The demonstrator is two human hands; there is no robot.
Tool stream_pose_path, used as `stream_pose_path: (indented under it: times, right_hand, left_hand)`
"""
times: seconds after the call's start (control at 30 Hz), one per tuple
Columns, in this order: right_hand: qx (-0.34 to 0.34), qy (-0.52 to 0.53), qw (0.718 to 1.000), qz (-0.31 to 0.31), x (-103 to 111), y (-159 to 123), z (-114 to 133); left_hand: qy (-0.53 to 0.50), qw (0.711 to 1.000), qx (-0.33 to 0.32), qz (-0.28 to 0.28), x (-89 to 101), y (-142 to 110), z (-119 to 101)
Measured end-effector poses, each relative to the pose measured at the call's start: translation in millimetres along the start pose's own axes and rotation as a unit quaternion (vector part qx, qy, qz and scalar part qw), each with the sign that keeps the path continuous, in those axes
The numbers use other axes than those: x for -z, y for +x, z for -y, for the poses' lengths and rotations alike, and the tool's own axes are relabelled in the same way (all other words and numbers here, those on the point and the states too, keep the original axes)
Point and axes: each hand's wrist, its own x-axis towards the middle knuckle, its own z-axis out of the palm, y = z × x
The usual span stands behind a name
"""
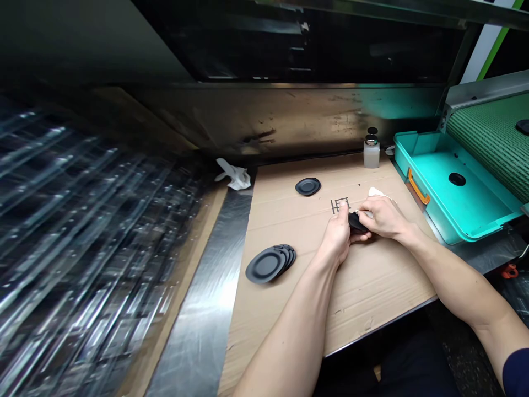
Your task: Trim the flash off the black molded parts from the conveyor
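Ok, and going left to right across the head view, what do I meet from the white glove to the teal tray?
White glove, fanned black discs, farther black piece, left hand, right hand, teal tray.

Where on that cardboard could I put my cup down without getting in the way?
The cardboard looks bare between the fanned black discs and the disc farther back. Another bare patch lies between the forearms, toward the near edge, though they may move. It's crowded where the left hand and right hand meet.
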Motion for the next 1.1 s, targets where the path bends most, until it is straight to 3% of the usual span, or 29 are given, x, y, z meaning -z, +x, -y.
stream_pose_path:
  times: [0.37,1.1]
  right_hand:
    - [0.072,0.002,0.997,0.020,-5.6,3.1,-7.6]
    - [0.087,-0.068,0.992,0.066,2.8,6.7,-5.9]
  left_hand:
    - [0.040,0.999,-0.027,-0.005,0.8,1.8,4.9]
    - [0.056,0.998,-0.042,0.001,2.1,2.8,6.6]
